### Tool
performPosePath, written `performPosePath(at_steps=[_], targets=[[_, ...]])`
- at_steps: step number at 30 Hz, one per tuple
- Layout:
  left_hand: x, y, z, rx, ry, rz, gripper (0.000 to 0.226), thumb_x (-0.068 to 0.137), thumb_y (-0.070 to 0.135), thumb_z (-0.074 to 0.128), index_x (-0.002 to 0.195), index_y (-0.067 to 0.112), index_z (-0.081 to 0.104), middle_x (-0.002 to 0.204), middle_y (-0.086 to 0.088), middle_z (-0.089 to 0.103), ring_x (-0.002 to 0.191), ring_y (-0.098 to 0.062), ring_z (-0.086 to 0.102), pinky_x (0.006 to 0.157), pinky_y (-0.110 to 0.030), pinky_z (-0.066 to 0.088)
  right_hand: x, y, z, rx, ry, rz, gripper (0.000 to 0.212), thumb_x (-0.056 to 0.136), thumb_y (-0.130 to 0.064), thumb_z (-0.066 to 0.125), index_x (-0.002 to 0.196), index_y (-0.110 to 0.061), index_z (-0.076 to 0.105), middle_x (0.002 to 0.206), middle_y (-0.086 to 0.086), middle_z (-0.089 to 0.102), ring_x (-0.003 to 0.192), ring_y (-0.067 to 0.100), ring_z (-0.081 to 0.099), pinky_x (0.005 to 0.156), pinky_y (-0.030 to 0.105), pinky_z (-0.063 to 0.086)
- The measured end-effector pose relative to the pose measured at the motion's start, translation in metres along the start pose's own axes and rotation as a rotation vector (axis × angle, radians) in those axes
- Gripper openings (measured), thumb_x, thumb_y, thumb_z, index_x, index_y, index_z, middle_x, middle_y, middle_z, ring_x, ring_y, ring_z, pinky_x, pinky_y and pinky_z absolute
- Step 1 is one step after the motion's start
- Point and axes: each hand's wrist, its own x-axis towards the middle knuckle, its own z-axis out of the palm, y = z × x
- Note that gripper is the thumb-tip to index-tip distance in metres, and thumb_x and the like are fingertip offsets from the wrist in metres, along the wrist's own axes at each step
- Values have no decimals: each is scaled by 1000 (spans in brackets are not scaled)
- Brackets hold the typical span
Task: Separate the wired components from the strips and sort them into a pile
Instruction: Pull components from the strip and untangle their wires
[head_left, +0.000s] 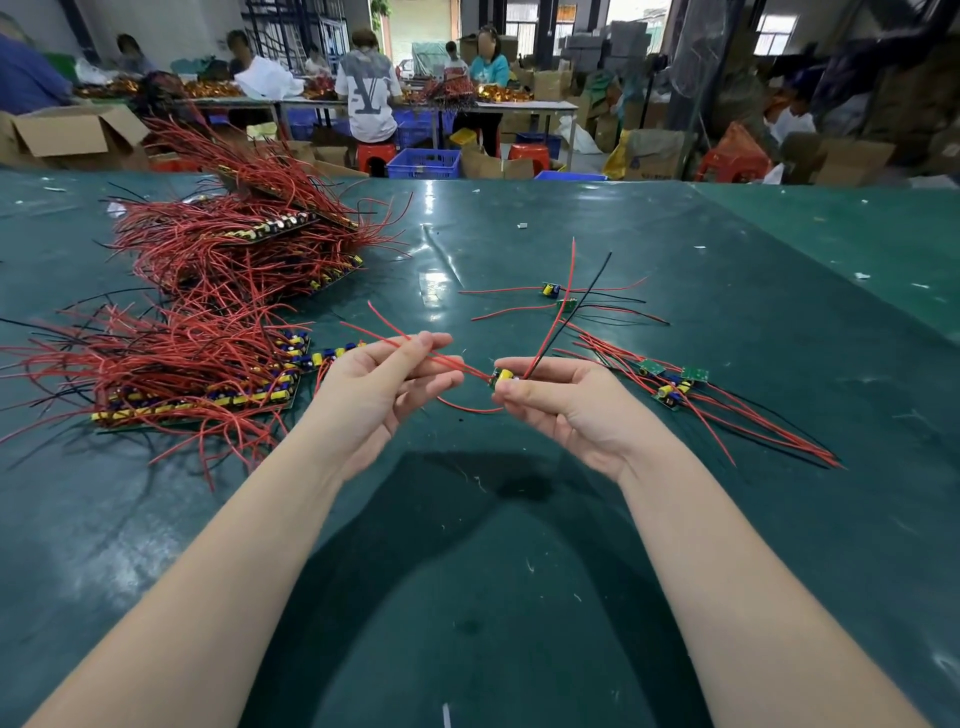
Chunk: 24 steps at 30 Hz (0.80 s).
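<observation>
- Where green matting (519, 519) covers the bench, a small wired board (502, 378) is pinched by the right hand (566, 410).
- Its red wires (415, 348) are gripped by the left hand (379, 395).
- Workers (366, 93) are seated behind, among cartons (78, 135).

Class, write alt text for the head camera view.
Over a green table, the right hand pinches a small wired component while the left hand holds its red wires. Uncut strips lie left, separated components right.
</observation>
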Motion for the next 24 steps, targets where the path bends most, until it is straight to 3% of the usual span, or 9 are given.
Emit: performPosePath(at_steps=[8, 12, 16, 24], targets=[[1, 0, -2, 13, -19, 3, 19, 97, 12, 50, 94, 1, 66, 78, -10, 74, 71, -13, 72, 62, -12, 53, 0, 3, 0, -6, -49, 48, 20, 79, 6, 69, 80, -12, 78, 79, 5, 72, 74, 15, 71, 68, 20, 55], [0, -2, 0, 29, -49, 6, 20, 98, 12, 49, 95, 1, 65, 80, -10, 74, 73, -13, 72, 64, -12, 54, -1, 4, 7, -79, -52, 57, 9, 77, -5, 74, 79, -13, 77, 82, 6, 73, 65, 9, 66, 61, 16, 52], [0, -2, 1, 32, -64, -5, 20, 97, 12, 49, 95, 1, 66, 80, -12, 74, 72, -14, 72, 64, -12, 54, -1, 7, 10, -122, -2, 60, 9, 81, -2, 71, 79, -10, 74, 70, 2, 71, 55, 6, 61, 53, 14, 48], [1, -1, -1, 33, -76, 1, 20, 96, 13, 50, 94, 1, 66, 82, -12, 74, 73, -14, 72, 65, -13, 54, 0, 6, 12, -91, -15, 127, 17, 84, -11, 70, 69, -13, 78, 72, 2, 72, 51, 4, 57, 49, 13, 45]])
